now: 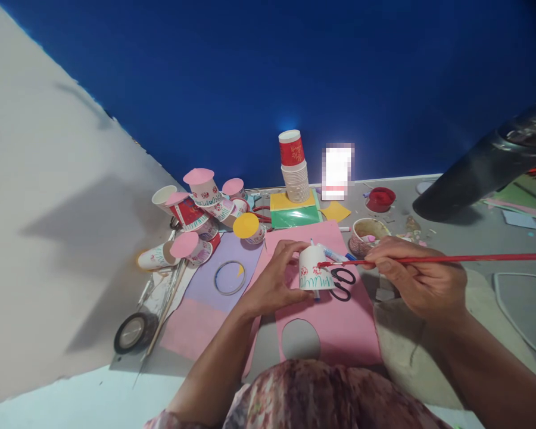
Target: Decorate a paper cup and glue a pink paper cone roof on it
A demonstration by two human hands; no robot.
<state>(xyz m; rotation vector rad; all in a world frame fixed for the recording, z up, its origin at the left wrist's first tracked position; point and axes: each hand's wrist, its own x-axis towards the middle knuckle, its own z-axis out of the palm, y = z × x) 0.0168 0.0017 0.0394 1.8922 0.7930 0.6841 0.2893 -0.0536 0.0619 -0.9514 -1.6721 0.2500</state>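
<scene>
1. White paper cup, upturned on pink paper sheet: your left hand fingers curl around it; loose grip lets it slide.
2. Right hand fingers pinch long red paintbrush, tip at cup's rim; a wobble could smear.

grey table bears pink paper, purple sheet, tape roll (left edge), stacked cups.

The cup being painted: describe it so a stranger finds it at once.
On the pink paper sheet in front of the person, the left hand steadies an upside-down white cup. Unlike the capped cups at left, a red brush touches it.
</scene>
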